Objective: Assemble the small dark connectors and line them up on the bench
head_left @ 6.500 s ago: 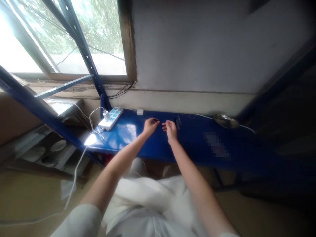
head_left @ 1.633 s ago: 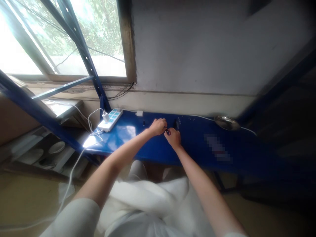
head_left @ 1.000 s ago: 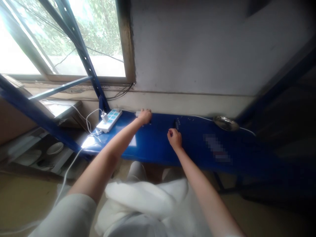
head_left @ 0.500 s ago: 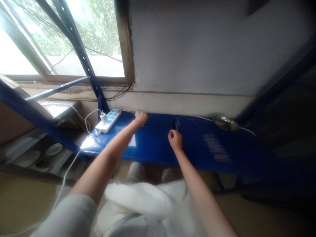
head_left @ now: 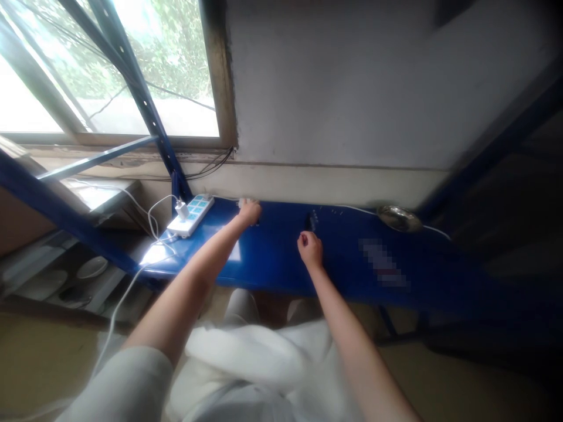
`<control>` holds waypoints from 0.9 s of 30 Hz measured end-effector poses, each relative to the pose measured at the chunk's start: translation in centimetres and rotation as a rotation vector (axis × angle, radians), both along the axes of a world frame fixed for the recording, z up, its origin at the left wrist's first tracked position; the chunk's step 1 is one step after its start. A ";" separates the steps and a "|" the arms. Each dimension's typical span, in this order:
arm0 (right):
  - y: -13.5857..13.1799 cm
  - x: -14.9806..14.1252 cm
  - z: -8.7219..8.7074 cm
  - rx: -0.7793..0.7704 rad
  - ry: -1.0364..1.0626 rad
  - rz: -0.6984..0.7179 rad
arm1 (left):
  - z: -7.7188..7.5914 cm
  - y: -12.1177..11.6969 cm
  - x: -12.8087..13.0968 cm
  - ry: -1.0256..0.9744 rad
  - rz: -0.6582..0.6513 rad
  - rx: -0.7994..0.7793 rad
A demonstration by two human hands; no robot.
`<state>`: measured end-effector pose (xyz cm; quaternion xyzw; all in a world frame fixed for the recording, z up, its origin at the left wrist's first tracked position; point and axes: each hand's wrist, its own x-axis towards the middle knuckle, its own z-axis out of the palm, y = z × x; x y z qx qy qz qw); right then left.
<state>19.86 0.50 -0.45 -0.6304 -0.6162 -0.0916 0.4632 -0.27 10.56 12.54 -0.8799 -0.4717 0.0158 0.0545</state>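
At the back of the blue tabletop (head_left: 272,258), my left hand (head_left: 250,212) is bent down with its fingers curled in. A small whitish item (head_left: 241,203) lies against its far left side, and a small dark bit shows by its right edge. What the fingers hold is hidden. My right hand (head_left: 311,249) is closed in a pinch, thumb and forefinger together, over the middle of the table; anything in it is too small to name. Just beyond it lie a dark object (head_left: 308,221) and a short row of small clear pieces (head_left: 314,219).
A white power strip (head_left: 191,215) with a plugged-in charger (head_left: 181,208) lies at the left end. A shiny metal dish (head_left: 399,217) stands at the back right. Several tiny bits (head_left: 337,212) lie near the wall. Blue rack posts (head_left: 147,108) rise at the left.
The whole view has shifted slightly. Both hands keep nearly the same places and poses; nothing on the table has visibly moved.
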 end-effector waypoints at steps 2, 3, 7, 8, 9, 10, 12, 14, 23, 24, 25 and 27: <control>0.0 0.0 0.0 0.000 0.004 -0.001 | -0.1 0.0 0.0 -0.002 0.003 0.001; 0.0 0.0 0.0 0.001 0.007 -0.001 | -0.1 0.1 0.0 -0.009 0.003 0.001; 0.0 -0.1 0.0 -0.005 0.021 0.001 | -0.2 0.3 -0.1 -0.034 0.008 -0.004; 0.0 -0.1 0.0 -0.007 0.024 -0.001 | -0.3 0.3 -0.1 -0.032 0.012 -0.005; 0.0 -0.1 0.1 -0.007 0.026 -0.004 | -0.3 0.3 -0.1 -0.027 0.017 -0.005; 0.0 -0.1 0.1 -0.006 0.028 -0.006 | -0.3 0.4 0.0 -0.022 0.022 -0.007; 0.0 -0.1 0.1 -0.002 0.029 -0.005 | -0.3 0.4 0.0 -0.020 0.030 -0.015; 0.0 -0.1 0.2 -0.001 0.028 0.001 | -0.3 0.4 0.0 -0.027 0.035 -0.023; 0.0 0.0 0.1 0.002 0.024 0.005 | -0.3 0.4 0.0 -0.014 0.047 -0.031; 0.0 0.0 0.1 0.000 0.025 0.007 | -0.3 0.4 0.0 -0.011 0.049 -0.030; 0.0 0.0 0.1 -0.001 0.027 0.009 | -0.2 0.4 0.0 -0.010 0.051 -0.027; 0.0 -0.1 0.2 0.000 0.031 0.006 | -0.2 0.5 -0.1 -0.019 0.057 -0.019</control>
